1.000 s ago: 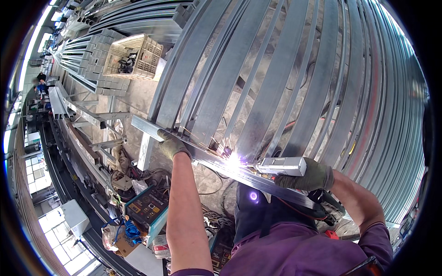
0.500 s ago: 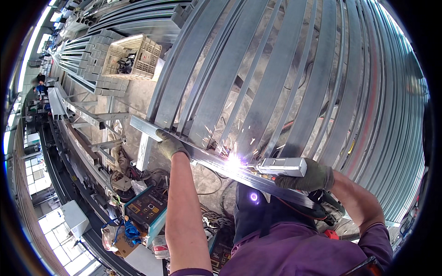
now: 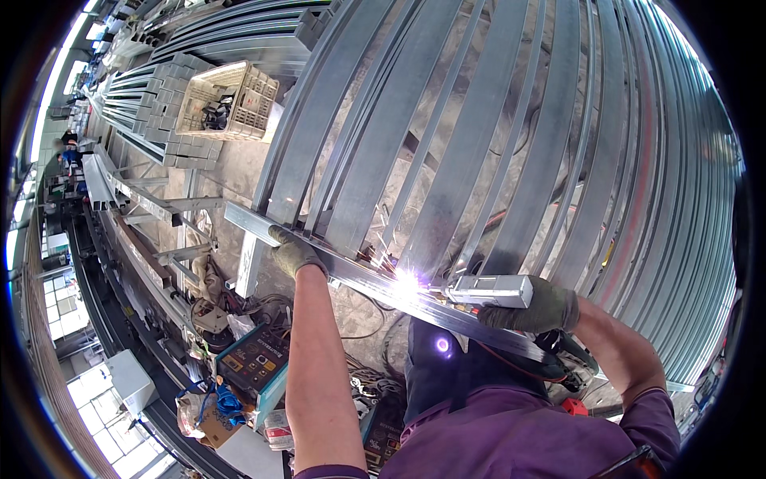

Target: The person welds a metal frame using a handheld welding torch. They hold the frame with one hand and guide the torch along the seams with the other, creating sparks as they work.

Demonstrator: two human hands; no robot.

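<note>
My gloved right hand (image 3: 535, 306) is wrapped round a silver, boxy welding gun (image 3: 493, 290). The gun lies almost level, its nozzle pointing left. At its tip a white-violet glare (image 3: 408, 286) burns on a long metal bar (image 3: 359, 274) and hides the exact spot it touches. This bar runs crosswise in front of me, along the near ends of several long grey metal profiles (image 3: 451, 191). Farther left, my gloved left hand (image 3: 294, 254) grips the same bar, fingers over its far edge. A few sparks fly up around the glare.
A cream plastic crate (image 3: 214, 100) with dark parts sits beside stacked metal tubes (image 3: 159, 104) at the far left. Below my left side stands a welding machine (image 3: 257, 358) among cables and blue cloth (image 3: 230, 405). A metal trestle (image 3: 187, 206) is at the left.
The spark spray has shrunk, and the glare has shifted very slightly right along the bar. Both hands keep nearly the same places and grips.
</note>
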